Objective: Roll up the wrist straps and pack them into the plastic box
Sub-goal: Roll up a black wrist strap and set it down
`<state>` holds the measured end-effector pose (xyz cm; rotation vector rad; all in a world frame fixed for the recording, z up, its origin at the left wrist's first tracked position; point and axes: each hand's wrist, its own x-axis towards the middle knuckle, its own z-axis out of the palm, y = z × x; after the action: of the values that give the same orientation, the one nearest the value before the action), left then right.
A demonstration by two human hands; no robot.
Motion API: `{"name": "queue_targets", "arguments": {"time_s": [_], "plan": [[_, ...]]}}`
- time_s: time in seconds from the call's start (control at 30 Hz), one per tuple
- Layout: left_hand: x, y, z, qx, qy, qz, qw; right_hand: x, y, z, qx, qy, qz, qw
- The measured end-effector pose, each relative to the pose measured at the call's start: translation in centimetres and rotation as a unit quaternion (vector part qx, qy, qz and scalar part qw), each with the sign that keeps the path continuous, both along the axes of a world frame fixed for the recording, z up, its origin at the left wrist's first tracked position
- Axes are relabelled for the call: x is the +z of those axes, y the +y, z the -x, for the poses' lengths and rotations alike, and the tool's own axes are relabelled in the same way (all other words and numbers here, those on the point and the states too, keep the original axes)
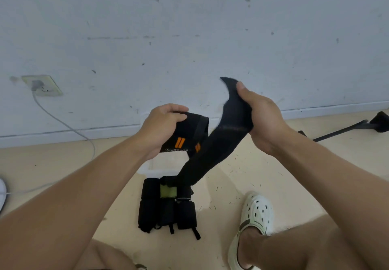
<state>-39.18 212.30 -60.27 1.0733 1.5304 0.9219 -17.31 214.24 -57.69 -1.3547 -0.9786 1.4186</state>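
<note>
Head view looks down at two bare arms held over a pale floor [242, 177] beside a scuffed white wall [189, 27]. Left hand [163, 127] grips the partly rolled end of a black wrist strap [212, 151] with orange bars, its fingers curled over the roll's top. Right hand [260, 120] pinches the strap's loose end, thumb on top, with the tip sticking up past the thumb. Between the hands the strap sags in a loop toward the floor. Below it, the clear plastic box [151, 170] sits on the floor, its rim partly hidden by the strap. Just in front of the box lie rolled black straps [166, 213] in two rows, one with a green patch. A white perforated clog [255, 213] is on the foot at lower right.
</note>
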Motion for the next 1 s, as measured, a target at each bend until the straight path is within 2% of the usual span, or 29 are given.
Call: {"name": "queue_targets", "arguments": {"time_s": [0.1, 0.23, 0.33, 0.43, 0.57, 0.63, 0.77, 0.9, 1.0], "plan": [[0.3, 0.2, 0.4, -0.011, -0.004, -0.012, 1.000, 0.3, -0.7, 0.1, 0.061, -0.177, -0.036, 0.982], [0.5, -0.1, 0.8, -0.072, 0.009, -0.012, 0.997, 1.0, -1.4, 0.2, 0.204, -0.314, -0.059, 0.925], [0.8, -0.5, 0.7, -0.125, -0.003, -0.007, 0.992, 1.1, -1.7, 0.6, 0.313, -0.356, -0.039, 0.880], [1.0, -0.9, 0.5, -0.185, -0.024, 0.011, 0.982, 0.7, -1.7, 0.9, 0.365, -0.361, -0.026, 0.858], [1.1, -1.0, 0.7, -0.229, -0.044, 0.036, 0.972, 0.2, -1.5, 1.0, 0.348, -0.367, -0.020, 0.862], [1.2, -1.0, 0.8, -0.239, -0.061, 0.041, 0.968, 0.1, -1.3, 0.8, 0.311, -0.374, -0.027, 0.874], [1.3, -0.7, 1.1, -0.231, -0.035, 0.016, 0.972, -0.1, -0.7, 0.2, 0.213, -0.358, -0.031, 0.909], [1.3, -0.4, 1.9, -0.151, -0.005, 0.004, 0.988, 0.0, -0.6, 0.0, 0.150, -0.349, 0.001, 0.925], [1.2, -0.3, 2.0, -0.057, 0.003, -0.038, 0.998, 0.3, -0.7, -0.4, 0.219, -0.390, 0.050, 0.893]]}}
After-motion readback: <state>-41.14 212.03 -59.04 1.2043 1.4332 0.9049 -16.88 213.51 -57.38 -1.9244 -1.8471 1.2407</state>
